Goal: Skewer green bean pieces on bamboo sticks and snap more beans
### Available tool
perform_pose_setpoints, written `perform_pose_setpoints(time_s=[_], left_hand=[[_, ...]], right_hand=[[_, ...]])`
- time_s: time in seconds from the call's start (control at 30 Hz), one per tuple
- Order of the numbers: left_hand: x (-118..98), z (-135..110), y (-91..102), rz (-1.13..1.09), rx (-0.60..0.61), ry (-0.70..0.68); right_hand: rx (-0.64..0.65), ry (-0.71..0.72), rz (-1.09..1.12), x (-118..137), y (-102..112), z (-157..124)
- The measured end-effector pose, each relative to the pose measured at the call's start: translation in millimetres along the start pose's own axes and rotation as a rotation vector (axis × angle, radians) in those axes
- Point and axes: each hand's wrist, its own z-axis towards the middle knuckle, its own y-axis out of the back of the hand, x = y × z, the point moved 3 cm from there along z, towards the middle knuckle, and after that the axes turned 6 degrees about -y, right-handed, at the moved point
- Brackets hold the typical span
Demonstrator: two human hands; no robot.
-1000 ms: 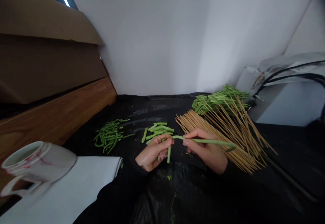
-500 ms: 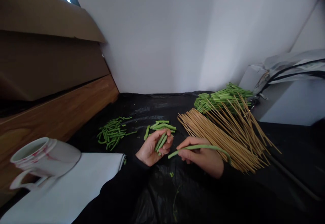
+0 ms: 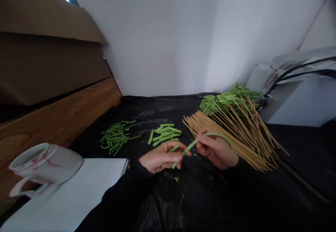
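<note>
On a plastic sheet [image 3: 157, 109], one heap of cut beans [image 3: 114, 137] lies left of a smaller heap [image 3: 164, 134]; bamboo skewers [image 3: 236, 137] lie to the right, over the front of a third heap [image 3: 225, 100]. The left hand [image 3: 160, 158] and right hand [image 3: 217, 151] sit before these, a long bean [image 3: 189, 151] running between them. Front left, a mug [image 3: 44, 165] stands on a paper sheet [image 3: 78, 193], beside a wooden ledge [image 3: 52, 120]. A wrapped box [image 3: 294, 91] sits behind and right of the skewers.
</note>
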Motion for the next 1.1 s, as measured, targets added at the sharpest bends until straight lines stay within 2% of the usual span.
perform_pose_setpoints(time_s=[0.17,0.43,0.67,0.93,1.1], left_hand=[[3,-1,-3.6,-0.011,0.05,-0.012],[5,2,-4.8,-0.045,0.01,0.053],[4,4,-1.6,-0.033,-0.168,-0.021],[0,8,-3.0,-0.079,-0.33,-0.163],[5,11,-6.0,-0.174,-0.344,-0.202]], right_hand=[[0.057,-0.107,-0.008,-3,-4,-2],[0.087,-0.062,-0.091,-3,-6,-3],[0.084,-0.006,-0.011,0,-5,0],[0.009,0.045,-0.012,-3,0,3],[-0.027,0.068,-0.052,-5,0,3]])
